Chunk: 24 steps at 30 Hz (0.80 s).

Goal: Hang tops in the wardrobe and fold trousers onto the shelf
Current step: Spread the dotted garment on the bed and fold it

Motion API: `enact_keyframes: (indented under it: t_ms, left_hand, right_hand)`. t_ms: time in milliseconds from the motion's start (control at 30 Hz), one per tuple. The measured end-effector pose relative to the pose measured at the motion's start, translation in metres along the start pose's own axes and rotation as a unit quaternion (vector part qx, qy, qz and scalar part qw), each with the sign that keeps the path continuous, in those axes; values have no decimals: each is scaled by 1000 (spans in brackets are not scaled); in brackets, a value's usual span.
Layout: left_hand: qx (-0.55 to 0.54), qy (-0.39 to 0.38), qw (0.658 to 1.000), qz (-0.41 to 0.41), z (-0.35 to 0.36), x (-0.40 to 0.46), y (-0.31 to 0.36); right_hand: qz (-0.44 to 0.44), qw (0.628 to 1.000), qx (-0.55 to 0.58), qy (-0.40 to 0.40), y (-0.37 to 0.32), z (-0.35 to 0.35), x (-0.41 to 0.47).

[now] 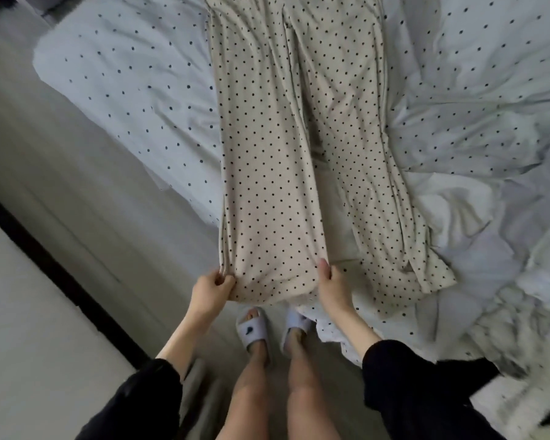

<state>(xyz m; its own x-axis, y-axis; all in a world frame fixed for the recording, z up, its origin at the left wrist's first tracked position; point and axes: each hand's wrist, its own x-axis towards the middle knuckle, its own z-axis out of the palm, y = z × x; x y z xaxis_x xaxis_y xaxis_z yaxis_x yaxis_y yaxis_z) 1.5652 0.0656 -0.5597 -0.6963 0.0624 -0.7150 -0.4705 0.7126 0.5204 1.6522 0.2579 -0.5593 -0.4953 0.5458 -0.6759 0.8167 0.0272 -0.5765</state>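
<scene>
Folding trousers on bed: hem of one leg held, fold not yet made.

Trousers [286,147] laid flat on bed sheet [477,115]; left hand [211,291] & right hand [332,289] pinch left leg hem corners. Next prob.: leg laid over other leg, edges kept aligned.

Beige trousers [286,147] w/ black polka dots, spread lengthwise on bed, legs toward viewer, left leg hem lifted off bed edge, right leg flat, creased.

The trousers [286,138] run past the top edge, waistband unseen.
</scene>
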Motion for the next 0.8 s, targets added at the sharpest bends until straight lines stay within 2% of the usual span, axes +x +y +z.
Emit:
enact_keyframes:
  t_ms: [67,200,367,667,800]
  left_hand:
    - [-10,9,1000,3,-2,-15,-11]
    - [27,26,999,19,1,-51,-39]
    - [-4,41,999,7,23,-93,-67]
    - [-68,111,992,-1,54,-166,-114]
    - [-44,124,991,-20,57,-176,-125]
  right_hand:
    - [-17,1000,13,3,6,-7,-12]
    - [-20,992,1,-123,20,-19,-39]
    - [-15,982,-55,-182,53,-33,-71]
    - [-39,992,-12,-117,126,-77,-114]
    - [-58,994,-19,-95,143,-84,-124]
